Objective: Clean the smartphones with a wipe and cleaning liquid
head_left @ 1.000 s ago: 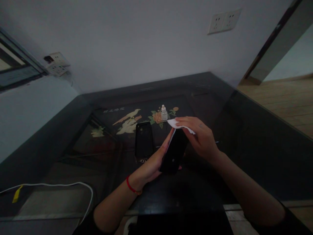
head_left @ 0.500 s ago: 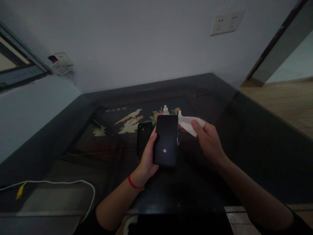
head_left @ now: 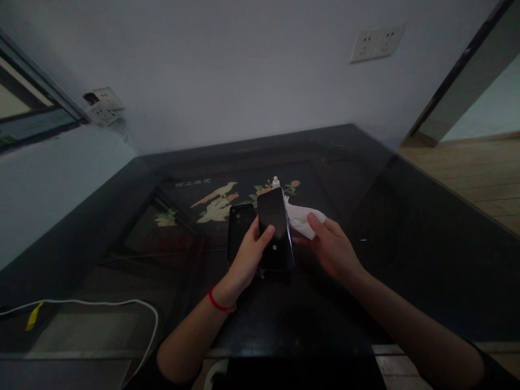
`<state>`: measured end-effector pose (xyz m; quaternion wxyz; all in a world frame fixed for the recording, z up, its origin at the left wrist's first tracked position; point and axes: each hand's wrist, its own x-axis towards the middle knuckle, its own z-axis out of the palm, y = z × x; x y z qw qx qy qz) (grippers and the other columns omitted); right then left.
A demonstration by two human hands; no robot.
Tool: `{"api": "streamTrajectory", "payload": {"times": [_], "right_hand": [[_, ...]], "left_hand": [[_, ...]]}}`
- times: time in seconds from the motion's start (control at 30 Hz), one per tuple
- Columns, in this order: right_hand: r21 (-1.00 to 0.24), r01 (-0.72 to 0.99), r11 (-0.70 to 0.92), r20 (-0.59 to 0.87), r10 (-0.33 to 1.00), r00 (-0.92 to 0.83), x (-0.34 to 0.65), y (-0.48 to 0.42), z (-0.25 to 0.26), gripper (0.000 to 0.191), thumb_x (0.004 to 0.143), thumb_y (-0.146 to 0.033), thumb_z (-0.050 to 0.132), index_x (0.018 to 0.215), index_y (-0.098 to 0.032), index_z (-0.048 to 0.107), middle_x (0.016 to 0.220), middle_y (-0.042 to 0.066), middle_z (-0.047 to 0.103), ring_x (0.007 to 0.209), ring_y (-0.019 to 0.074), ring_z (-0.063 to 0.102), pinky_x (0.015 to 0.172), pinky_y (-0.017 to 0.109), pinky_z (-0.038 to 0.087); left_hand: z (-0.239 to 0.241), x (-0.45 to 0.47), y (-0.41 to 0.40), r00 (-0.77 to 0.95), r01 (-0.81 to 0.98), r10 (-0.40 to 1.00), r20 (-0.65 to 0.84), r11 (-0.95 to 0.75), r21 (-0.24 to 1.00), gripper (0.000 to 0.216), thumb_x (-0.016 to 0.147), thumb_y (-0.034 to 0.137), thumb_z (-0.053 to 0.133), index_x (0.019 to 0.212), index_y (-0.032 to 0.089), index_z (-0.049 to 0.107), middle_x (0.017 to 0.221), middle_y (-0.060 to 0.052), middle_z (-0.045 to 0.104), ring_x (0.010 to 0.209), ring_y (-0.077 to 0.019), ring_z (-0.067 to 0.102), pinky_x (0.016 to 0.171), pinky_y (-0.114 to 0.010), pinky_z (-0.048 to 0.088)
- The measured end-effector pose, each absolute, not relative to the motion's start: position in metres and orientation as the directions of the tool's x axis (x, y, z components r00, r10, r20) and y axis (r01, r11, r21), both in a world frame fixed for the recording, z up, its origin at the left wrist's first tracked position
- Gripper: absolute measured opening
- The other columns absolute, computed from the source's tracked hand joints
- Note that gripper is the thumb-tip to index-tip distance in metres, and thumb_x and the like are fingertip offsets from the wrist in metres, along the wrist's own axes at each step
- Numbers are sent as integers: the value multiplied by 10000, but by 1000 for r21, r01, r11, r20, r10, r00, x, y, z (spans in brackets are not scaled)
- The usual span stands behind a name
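Observation:
My left hand [head_left: 248,253] grips a black smartphone [head_left: 273,216], its thumb lying across the dark screen, where a small fingerprint icon glows. The phone is tilted, so its right edge shows. Pinched in my right hand [head_left: 331,246] is a white tissue [head_left: 304,218], which reaches to the phone's right edge; the fingers under it are partly hidden. On the table just left of the phone lies a black phone case [head_left: 239,230], partly covered by my left hand. A small bottle with a white cap [head_left: 276,182] stands behind the phone, its lower part hidden.
The dark glossy table [head_left: 349,162] has a bird and flower design [head_left: 215,203]. A white cable [head_left: 101,301] with a yellow tag [head_left: 34,317] runs along the near left. Wall sockets [head_left: 377,43] sit above, beyond the table.
The phone has turned so its right edge faces up more, and my left thumb has moved onto the screen. My right hand has brought the tissue left, against the phone's edge.

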<state>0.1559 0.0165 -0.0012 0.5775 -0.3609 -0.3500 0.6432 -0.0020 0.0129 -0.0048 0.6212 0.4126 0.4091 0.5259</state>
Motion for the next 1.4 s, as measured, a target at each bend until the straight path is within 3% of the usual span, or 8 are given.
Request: {"api": "streamTrajectory", "payload": {"times": [0.13,0.23,0.37,0.5,0.67,1.0,1.2,1.4], "right_hand": [[-930,-366,-26,76,962,-262,158,15,-3,339,824,-471,646,1035,-212,707,1049,57,730,920,217,695,736,351,619],[-927,-375,-28,89,952,-292,163,19,-1,336,849,-459,618,1041,-194,695,1029,80,737,841,218,719,691,357,631],[-927,-362,99,142,986,-92,175,31,5,311,878,-410,585,1097,-205,664,1138,99,704,900,240,718,695,370,629],[-940,11,340,339,932,128,183,35,10,205,833,-318,653,992,-203,712,1029,63,741,904,231,711,768,387,603],[-626,442,643,688,721,-74,182,27,6,151,853,-199,604,935,-232,727,1022,49,744,984,206,691,894,398,552],[-171,359,918,759,355,-545,181,19,7,296,938,-188,489,1188,-245,636,1171,40,697,1138,185,626,964,387,547],[-187,455,871,803,402,-439,182,21,5,324,949,-199,448,1221,-192,625,1201,99,676,1147,232,621,983,433,530],[-36,318,947,754,235,-613,173,16,2,281,920,-119,506,1167,-138,637,1177,115,688,1184,219,594,1034,425,487]], "left_hand": [[-8,-3,9,175,-310,965,-196,243,919,732,708,406,761,1361,251,471,1099,-60,661,928,-175,623,763,-267,506],[-9,-5,5,244,-417,919,-310,388,822,619,723,428,737,1271,228,531,934,-33,660,723,-120,594,596,-228,483],[-7,-5,2,420,-561,818,-392,574,596,357,819,398,602,1071,147,633,976,-88,680,842,-171,628,776,-345,527],[-4,1,-5,515,-588,766,-384,642,492,316,853,319,545,1092,134,635,1040,-97,690,895,-200,637,887,-447,492],[-3,10,-12,624,-583,697,-353,716,384,456,922,494,429,1111,135,639,1063,-105,694,937,-235,643,911,-520,462],[-16,9,-9,639,-540,667,-383,743,395,713,846,718,341,1170,142,605,987,-144,698,881,-271,661,838,-508,496],[-21,8,-9,650,-561,685,-330,725,400,750,828,741,339,1199,142,595,1013,-145,686,946,-283,639,863,-508,487],[-18,7,-7,631,-559,677,-379,735,383,724,825,743,344,1165,162,610,917,-107,701,834,-247,661,864,-459,487]]}}
